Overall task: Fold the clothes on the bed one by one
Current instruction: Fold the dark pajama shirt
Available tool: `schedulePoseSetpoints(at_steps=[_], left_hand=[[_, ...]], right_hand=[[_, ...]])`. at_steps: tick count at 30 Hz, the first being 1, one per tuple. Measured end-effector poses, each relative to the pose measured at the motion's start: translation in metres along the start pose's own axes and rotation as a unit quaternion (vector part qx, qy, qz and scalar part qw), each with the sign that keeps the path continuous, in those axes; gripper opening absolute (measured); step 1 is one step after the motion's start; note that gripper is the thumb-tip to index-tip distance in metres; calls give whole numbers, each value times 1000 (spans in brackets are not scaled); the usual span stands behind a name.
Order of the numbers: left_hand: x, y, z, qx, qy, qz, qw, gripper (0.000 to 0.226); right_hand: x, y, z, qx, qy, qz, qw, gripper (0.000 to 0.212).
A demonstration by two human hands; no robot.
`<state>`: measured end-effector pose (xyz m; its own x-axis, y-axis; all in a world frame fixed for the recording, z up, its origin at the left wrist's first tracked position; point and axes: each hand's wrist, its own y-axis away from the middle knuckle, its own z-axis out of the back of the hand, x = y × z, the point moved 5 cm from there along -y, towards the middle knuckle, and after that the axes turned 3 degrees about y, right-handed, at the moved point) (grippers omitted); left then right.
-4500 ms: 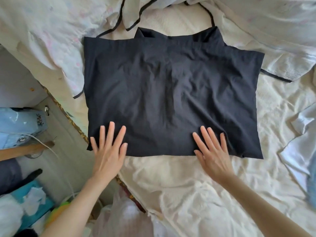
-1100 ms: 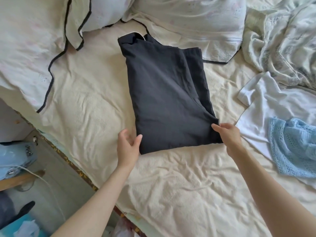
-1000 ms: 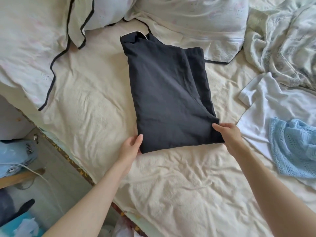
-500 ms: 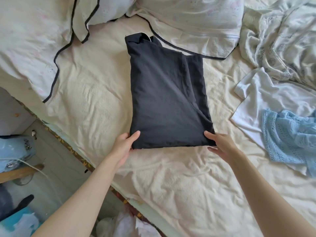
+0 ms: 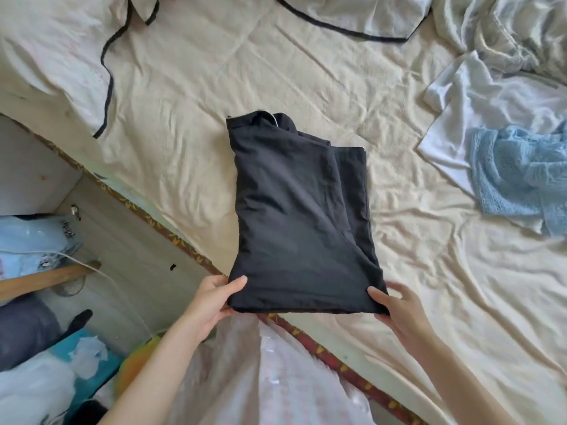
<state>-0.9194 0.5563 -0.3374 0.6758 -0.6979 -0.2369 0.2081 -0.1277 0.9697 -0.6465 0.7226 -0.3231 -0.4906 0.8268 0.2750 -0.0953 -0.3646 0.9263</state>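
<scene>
Head view: looks down on one folded garment held at the bed's near edge.
Black garment: folded into a narrow, thick packet; its near end overhangs the bed's near edge, its far end lies on the sheet.
Look: matte black cloth, lightly creased, stacked layers showing along the right side, a collar-like bunch at the far end; the near end is wider than the far.
Left hand: grips the near left corner, thumb on top, fingers underneath.
Right hand: grips the near right corner, thumb on top, fingers curled under the edge.
Progress: this piece looks fully folded, and I judge it is being carried off or set aside; at least two more pieces are not yet folded.
White garment: spread loosely near the bed's right edge, unfolded.
Blue knit: crumpled, lying partly on the white garment.
Bed: cream sheet, wrinkled; a patterned border runs along the near edge.
Pillows: pale, black-piped, along the far-left corner and far edge.
Blanket: bunched at the far-right corner.
Floor: beside the bed, with bags and a cable.
</scene>
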Motion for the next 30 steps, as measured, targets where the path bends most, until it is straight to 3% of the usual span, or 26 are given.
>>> schedulePoseSetpoints(at_steps=[2, 4, 6, 8, 10, 13, 16, 18, 20, 22, 25, 27, 30], left_hand=[[-10, 2, 10, -51, -25, -57, 997, 41], [-32, 10, 13, -51, -61, -114, 990, 32], [-62, 23, 2, 35, -100, -161, 981, 20], [-88, 30, -10, 145, -125, -197, 962, 43], [-110, 28, -19, 185, -153, -223, 945, 50], [-141, 7, -23, 104, -185, -283, 935, 43], [-169, -12, -31, 26, -246, -328, 912, 31], [-184, -22, -38, 13, -274, -346, 897, 28], [-197, -32, -42, -2, -259, -360, 896, 20], [-205, -42, -39, -47, -241, -362, 899, 13], [-212, -63, -39, -72, -181, -332, 923, 31], [-216, -75, -46, -90, -172, -319, 928, 36], [-222, -86, -56, -184, -258, -333, 888, 27]], right_hand=[[16, 11, 1, -13, 9, 91, 996, 59], [41, 18, -3, 13, 22, 166, 986, 44], [63, 13, -5, 27, 25, 200, 979, 27], [87, 5, -8, 38, 1, 208, 977, 25], [110, -4, -12, 67, -48, 199, 977, 20], [140, -17, -21, 146, -122, 159, 969, 16], [164, -28, -28, 241, -134, 139, 951, 46], [177, -34, -32, 266, -74, 156, 948, 34], [189, -44, -35, 212, 53, 194, 956, 17], [203, -57, -34, 106, 139, 245, 954, 5], [221, -78, -32, -20, 119, 243, 963, 24], [231, -94, -41, -44, 119, 235, 964, 27], [243, -119, -56, -91, 161, 248, 951, 37]])
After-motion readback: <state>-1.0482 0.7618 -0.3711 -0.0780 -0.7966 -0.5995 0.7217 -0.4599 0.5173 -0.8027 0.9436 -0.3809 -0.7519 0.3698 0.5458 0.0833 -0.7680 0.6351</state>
